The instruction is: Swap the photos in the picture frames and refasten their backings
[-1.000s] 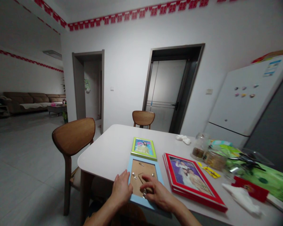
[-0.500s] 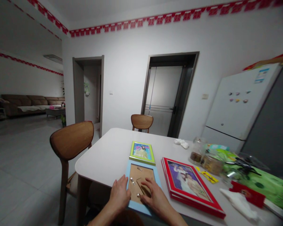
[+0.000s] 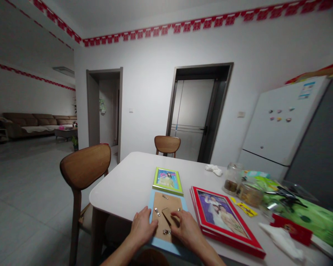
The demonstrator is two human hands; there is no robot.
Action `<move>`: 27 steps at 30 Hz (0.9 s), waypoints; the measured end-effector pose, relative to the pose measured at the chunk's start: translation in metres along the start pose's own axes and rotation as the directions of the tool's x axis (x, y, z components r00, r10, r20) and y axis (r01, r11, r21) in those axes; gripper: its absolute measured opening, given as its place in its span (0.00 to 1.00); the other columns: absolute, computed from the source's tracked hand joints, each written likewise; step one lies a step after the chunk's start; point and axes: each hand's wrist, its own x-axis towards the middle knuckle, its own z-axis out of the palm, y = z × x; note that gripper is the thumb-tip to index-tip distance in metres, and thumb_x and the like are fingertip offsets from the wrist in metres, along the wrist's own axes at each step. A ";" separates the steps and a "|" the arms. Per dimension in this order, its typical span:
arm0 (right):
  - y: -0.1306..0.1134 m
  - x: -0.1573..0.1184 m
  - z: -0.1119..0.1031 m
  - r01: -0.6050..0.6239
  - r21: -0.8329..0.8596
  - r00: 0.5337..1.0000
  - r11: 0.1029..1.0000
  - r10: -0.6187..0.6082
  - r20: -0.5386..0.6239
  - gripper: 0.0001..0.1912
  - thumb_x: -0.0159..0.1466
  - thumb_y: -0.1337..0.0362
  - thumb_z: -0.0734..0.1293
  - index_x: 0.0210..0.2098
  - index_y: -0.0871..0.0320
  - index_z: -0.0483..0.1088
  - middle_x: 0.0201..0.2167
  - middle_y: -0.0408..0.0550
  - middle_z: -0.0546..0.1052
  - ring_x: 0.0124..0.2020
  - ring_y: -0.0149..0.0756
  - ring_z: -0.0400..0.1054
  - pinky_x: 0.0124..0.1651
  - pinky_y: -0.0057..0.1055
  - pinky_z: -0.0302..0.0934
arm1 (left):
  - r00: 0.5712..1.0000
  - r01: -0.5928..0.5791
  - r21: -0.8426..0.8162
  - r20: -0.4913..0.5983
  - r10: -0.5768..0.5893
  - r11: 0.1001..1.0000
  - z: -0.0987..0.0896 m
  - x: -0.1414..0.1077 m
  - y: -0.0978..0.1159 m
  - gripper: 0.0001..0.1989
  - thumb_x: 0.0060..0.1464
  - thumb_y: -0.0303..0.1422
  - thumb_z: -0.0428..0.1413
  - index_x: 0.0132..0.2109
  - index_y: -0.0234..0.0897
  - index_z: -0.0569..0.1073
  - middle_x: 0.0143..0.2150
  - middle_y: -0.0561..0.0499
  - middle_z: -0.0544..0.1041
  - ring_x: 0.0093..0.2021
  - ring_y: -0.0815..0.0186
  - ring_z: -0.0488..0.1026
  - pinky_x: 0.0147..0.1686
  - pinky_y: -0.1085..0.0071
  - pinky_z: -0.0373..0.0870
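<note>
between the hands (image 3: 163,226), a blue frame (image 3: 170,248) lies brown backing up.

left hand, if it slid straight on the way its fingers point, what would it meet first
Most likely the left rim of the light blue frame, just ahead of the left hand's fingertips; depth is unclear, so they may already touch it.

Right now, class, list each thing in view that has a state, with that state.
Blue frame, back side up
Green frame, picture side up
Red frames, stacked, picture side up
Frosted door, shut
Refrigerator, shut
Tall jar, partly filled
Left hand, open, at blue frame's edge
Right hand, fingers bent
</note>
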 end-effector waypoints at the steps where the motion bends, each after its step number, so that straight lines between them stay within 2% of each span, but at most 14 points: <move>1: -0.002 0.001 -0.003 -0.002 -0.004 1.000 1.000 0.002 -0.006 0.18 0.46 0.67 0.60 0.37 0.61 0.70 0.35 0.52 0.73 0.39 0.38 0.64 0.43 0.29 0.54 | 1.000 0.002 -0.029 -0.008 -0.002 1.000 0.000 0.002 0.001 0.20 0.42 0.36 0.51 0.44 0.34 0.69 0.53 0.42 0.64 0.53 0.56 0.59 0.53 0.64 0.48; 5: -0.014 0.003 -0.003 0.016 0.024 0.999 1.000 -0.015 -0.047 0.18 0.47 0.67 0.60 0.37 0.60 0.70 0.35 0.51 0.73 0.39 0.38 0.64 0.43 0.29 0.54 | 0.998 0.019 -0.173 -0.061 -0.030 0.985 0.001 0.011 0.000 0.14 0.43 0.33 0.50 0.39 0.36 0.69 0.44 0.47 0.72 0.45 0.61 0.66 0.45 0.72 0.58; 8: -0.025 0.005 0.004 0.072 0.082 0.995 0.994 -0.067 -0.068 0.17 0.48 0.65 0.60 0.37 0.60 0.70 0.36 0.51 0.73 0.40 0.38 0.63 0.44 0.30 0.54 | 0.989 0.085 -0.291 -0.091 -0.116 0.953 -0.003 0.021 -0.008 0.10 0.47 0.35 0.46 0.32 0.34 0.69 0.32 0.49 0.75 0.35 0.64 0.70 0.33 0.74 0.64; 10: -0.029 0.005 0.008 0.102 0.128 0.993 0.986 -0.094 -0.066 0.17 0.50 0.63 0.61 0.38 0.60 0.70 0.37 0.51 0.72 0.41 0.39 0.63 0.45 0.30 0.54 | 0.978 0.140 -0.356 -0.094 -0.185 0.924 -0.011 0.028 -0.018 0.11 0.48 0.36 0.45 0.27 0.34 0.67 0.25 0.51 0.73 0.28 0.65 0.70 0.26 0.74 0.63; 13: -0.026 0.005 0.006 0.103 0.130 0.992 0.986 -0.093 -0.080 0.17 0.52 0.62 0.60 0.39 0.61 0.69 0.39 0.52 0.72 0.42 0.39 0.63 0.46 0.31 0.54 | 0.960 0.198 -0.426 -0.096 -0.262 0.883 -0.032 0.036 -0.036 0.10 0.49 0.36 0.47 0.26 0.34 0.66 0.20 0.54 0.71 0.25 0.67 0.70 0.23 0.75 0.63; 16: -0.009 0.003 0.001 0.052 0.030 0.995 0.998 -0.049 -0.086 0.16 0.53 0.63 0.59 0.40 0.61 0.69 0.39 0.53 0.72 0.42 0.40 0.63 0.47 0.31 0.53 | 0.944 0.256 -0.451 -0.071 -0.321 0.855 -0.057 0.039 -0.055 0.11 0.52 0.35 0.48 0.29 0.31 0.67 0.22 0.54 0.70 0.26 0.67 0.70 0.25 0.74 0.64; 19: 0.011 0.000 -0.001 -0.023 -0.088 0.998 0.996 0.018 -0.057 0.18 0.53 0.64 0.58 0.41 0.65 0.68 0.41 0.56 0.71 0.44 0.42 0.63 0.48 0.33 0.52 | 0.928 0.322 -0.432 -0.030 -0.371 0.842 -0.077 0.040 -0.070 0.11 0.54 0.35 0.48 0.39 0.30 0.67 0.35 0.50 0.71 0.34 0.66 0.70 0.32 0.68 0.67; 22: 0.023 -0.005 0.001 -0.065 -0.169 0.998 0.983 0.062 -0.027 0.20 0.54 0.65 0.57 0.44 0.67 0.66 0.42 0.58 0.70 0.45 0.43 0.62 0.49 0.33 0.51 | 0.915 0.365 -0.385 -0.021 -0.403 0.848 -0.086 0.041 -0.077 0.14 0.55 0.35 0.49 0.47 0.35 0.63 0.46 0.48 0.66 0.41 0.64 0.67 0.38 0.61 0.67; 27: 0.027 -0.012 0.005 -0.109 -0.253 0.994 0.961 0.111 -0.008 0.21 0.54 0.66 0.56 0.46 0.67 0.64 0.41 0.60 0.70 0.44 0.44 0.63 0.47 0.34 0.53 | 0.910 0.381 -0.243 -0.070 -0.408 0.892 -0.090 0.043 -0.083 0.14 0.55 0.35 0.49 0.47 0.34 0.64 0.45 0.48 0.67 0.41 0.63 0.67 0.38 0.62 0.66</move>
